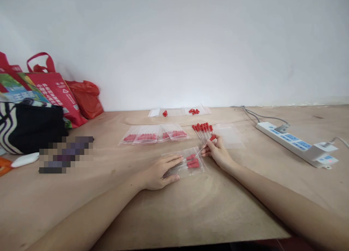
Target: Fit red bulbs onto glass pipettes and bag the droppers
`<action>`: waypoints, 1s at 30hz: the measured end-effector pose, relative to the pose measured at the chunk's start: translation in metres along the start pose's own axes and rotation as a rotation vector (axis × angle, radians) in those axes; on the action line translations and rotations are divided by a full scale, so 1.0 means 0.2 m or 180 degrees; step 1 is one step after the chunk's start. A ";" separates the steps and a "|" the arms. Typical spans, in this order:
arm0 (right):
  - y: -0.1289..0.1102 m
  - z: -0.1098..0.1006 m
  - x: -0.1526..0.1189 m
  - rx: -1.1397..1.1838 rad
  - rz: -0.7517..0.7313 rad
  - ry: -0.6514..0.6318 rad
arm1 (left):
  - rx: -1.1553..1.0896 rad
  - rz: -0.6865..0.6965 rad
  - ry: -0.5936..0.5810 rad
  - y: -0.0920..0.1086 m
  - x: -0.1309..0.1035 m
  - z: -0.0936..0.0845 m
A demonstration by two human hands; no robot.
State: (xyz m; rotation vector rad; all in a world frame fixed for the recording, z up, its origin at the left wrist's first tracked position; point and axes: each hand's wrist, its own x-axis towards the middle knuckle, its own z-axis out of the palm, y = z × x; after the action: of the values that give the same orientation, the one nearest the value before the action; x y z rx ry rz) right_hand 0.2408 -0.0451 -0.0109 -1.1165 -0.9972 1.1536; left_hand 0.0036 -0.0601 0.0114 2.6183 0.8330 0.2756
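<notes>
In the head view, my left hand (159,172) lies with outstretched fingers on a clear zip bag (201,166), thumb apart from the fingers. Several red-bulbed droppers (193,164) are inside that bag. At the bag's right end, my right hand (217,152) pinches a single dropper (212,138), its red bulb pointing up and away from me. Just beyond the right hand is a loose row of droppers (202,127), bulbs at the far end. A flat zip bag (230,134) lies to the right of that row.
Filled bags (148,133) overlap further back, and bags with loose red bulbs (194,111) lie by the wall. A white power strip (289,139) with a plugged-in charger (317,151) is on the right. Red shopping bags (58,89) and a black cloth bag (38,123) stand left.
</notes>
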 end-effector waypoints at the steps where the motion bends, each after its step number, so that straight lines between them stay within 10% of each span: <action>1: 0.00 0.00 0.00 0.0057 0.0063 0.0023 | 0.0000 0.0025 0.0010 0.00 0.00 0.00; 30: -0.05 -0.02 -0.03 -0.0264 0.0125 0.0220 | -0.0035 0.0052 0.0050 0.01 0.00 0.00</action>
State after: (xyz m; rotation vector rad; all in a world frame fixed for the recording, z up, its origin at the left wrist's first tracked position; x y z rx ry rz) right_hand 0.2450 -0.0515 -0.0022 -1.2389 -0.9807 1.1056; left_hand 0.0038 -0.0613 0.0123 2.6171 0.8132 0.3048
